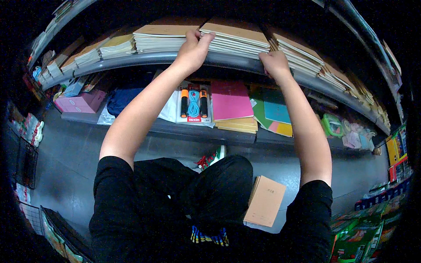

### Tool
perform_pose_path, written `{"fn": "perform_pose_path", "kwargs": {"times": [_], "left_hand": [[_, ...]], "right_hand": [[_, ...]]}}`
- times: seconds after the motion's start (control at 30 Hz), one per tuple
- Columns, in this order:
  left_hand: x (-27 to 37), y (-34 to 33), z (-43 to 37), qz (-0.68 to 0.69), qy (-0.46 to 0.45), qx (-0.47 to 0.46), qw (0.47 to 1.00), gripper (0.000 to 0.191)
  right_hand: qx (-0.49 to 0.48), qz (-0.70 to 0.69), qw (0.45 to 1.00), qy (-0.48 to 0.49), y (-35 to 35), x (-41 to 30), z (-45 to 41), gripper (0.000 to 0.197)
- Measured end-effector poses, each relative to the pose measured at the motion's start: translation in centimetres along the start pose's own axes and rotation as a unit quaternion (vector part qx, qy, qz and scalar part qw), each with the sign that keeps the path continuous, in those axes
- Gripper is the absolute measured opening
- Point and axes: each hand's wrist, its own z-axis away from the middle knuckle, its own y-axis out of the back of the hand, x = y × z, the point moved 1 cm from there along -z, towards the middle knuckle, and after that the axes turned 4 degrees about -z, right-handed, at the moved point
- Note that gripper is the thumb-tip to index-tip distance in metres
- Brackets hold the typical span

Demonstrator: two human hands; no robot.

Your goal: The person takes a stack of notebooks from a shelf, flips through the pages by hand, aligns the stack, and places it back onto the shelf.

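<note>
A stack of brown-covered notebooks (235,39) lies on the upper shelf in front of me, its white page edges facing me. My left hand (194,51) grips the stack's left front corner, thumb over the page edges and fingers in the gap beside the neighbouring stack (161,37). At the right front corner, my right hand (276,64) touches the lower notebooks with its fingers curled down by the shelf's front lip (230,59). Those fingertips are partly hidden. Another brown notebook stack (299,52) sits just right of that hand.
On the lower shelf (197,131) are a packaged skipping rope (194,103), pink notebooks (232,100), coloured booklets (276,111) and a pink box (80,100). Several brown notebooks (265,201) lie low beside my right knee. A wire rack (28,161) stands at left; packaged goods (358,236) at lower right.
</note>
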Motion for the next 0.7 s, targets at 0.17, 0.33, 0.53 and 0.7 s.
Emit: {"fn": "perform_pose_path", "kwargs": {"times": [0.17, 0.33, 0.53, 0.7], "left_hand": [[0.3, -0.5, 0.1, -0.198, -0.125, 0.079, 0.969, 0.073], [1.0, -0.7, 1.0, -0.275, -0.121, 0.070, 0.951, 0.075], [-0.5, -0.5, 1.2, -0.321, -0.161, 0.109, 0.927, 0.061], [-1.2, -0.4, 0.3, -0.248, -0.168, 0.114, 0.947, 0.050]], "right_hand": [[0.013, 0.006, 1.000, 0.027, 0.0, 1.1, -1.2, 0.021], [-0.012, -0.059, 0.998, -0.023, 0.5, 0.3, -0.5, 0.020], [0.031, -0.102, 0.994, -0.004, 0.5, -0.5, 1.3, 0.024], [0.020, 0.056, 0.992, 0.112, 0.4, 1.2, -0.9, 0.026]]}}
